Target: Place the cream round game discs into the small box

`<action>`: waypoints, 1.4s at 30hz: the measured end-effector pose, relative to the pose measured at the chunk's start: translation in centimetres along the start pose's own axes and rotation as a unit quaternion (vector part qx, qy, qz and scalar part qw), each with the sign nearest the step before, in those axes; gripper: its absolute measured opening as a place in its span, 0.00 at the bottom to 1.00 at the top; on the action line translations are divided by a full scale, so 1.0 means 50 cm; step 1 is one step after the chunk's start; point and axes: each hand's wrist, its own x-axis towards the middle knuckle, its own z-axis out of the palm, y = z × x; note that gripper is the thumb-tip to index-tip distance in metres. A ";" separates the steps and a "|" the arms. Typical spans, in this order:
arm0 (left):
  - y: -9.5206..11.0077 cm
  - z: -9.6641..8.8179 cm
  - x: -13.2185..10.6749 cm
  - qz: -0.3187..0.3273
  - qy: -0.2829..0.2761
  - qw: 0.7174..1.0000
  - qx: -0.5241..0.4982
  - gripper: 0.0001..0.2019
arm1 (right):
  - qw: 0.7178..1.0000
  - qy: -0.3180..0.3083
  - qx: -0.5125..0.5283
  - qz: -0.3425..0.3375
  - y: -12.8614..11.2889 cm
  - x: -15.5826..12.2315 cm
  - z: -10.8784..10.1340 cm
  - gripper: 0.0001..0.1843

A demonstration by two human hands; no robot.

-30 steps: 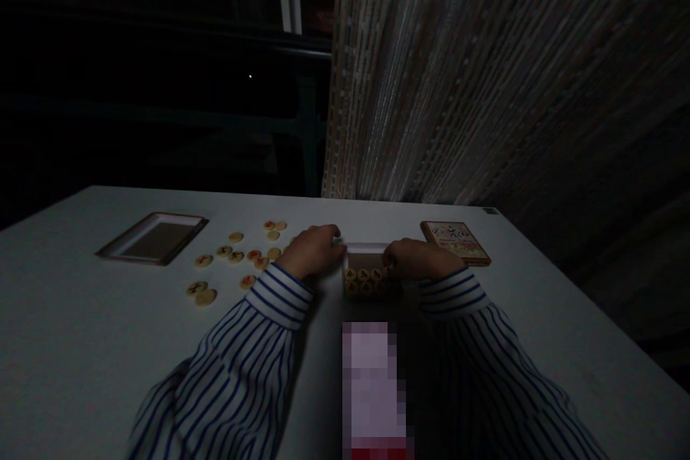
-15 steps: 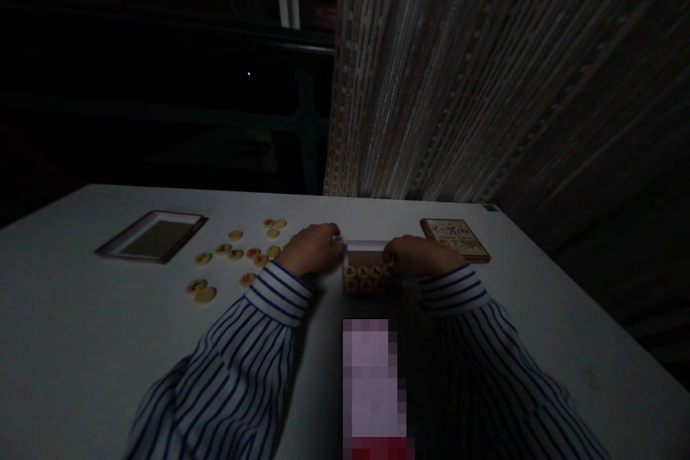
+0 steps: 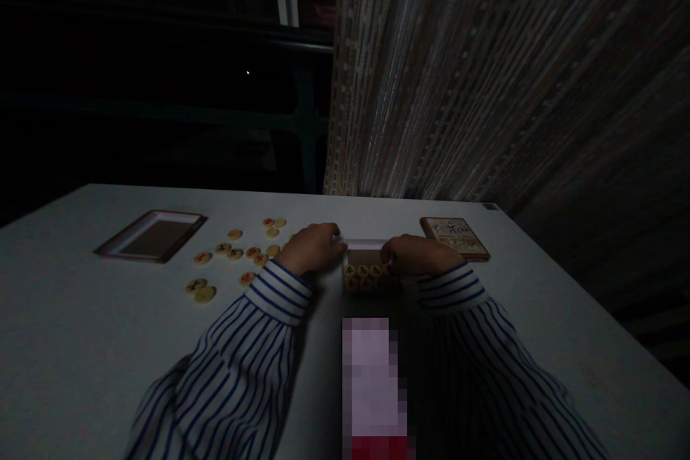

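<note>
A small open box [image 3: 367,245] stands on the table before me, its near part lined with rows of round Chinese chess pieces [image 3: 363,272]. My left hand [image 3: 315,246] is closed at the box's left edge, fingers bent and fingertips against the wall. At the right edge, my right hand [image 3: 417,254] curls its fingers over the side, tips just inside. Whether a piece is between those right fingers is hidden. Several loose chess pieces [image 3: 235,254] lie scattered left of my left hand, some with red marks, some dark, some blank side up.
An open, shallow box lid [image 3: 186,238] lies at the far left. On the right, behind my right hand, is a closed box with a printed cover [image 3: 456,237]. A bead-string curtain [image 3: 410,86] hangs behind the white table [image 3: 108,345]. The room is dim.
</note>
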 end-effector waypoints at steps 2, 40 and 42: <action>0.000 0.001 0.000 0.000 0.000 1.000 0.001 0.20 | 1.000 0.000 0.002 -0.001 -0.001 -0.001 -0.001 0.17; 0.001 -0.005 -0.001 -0.003 -0.013 1.000 0.002 0.20 | 0.999 -0.003 0.008 -0.048 -0.021 -0.009 -0.012 0.18; 0.001 -0.005 -0.001 -0.002 -0.012 1.000 0.005 0.20 | 0.999 -0.003 0.008 -0.046 -0.023 -0.010 -0.012 0.19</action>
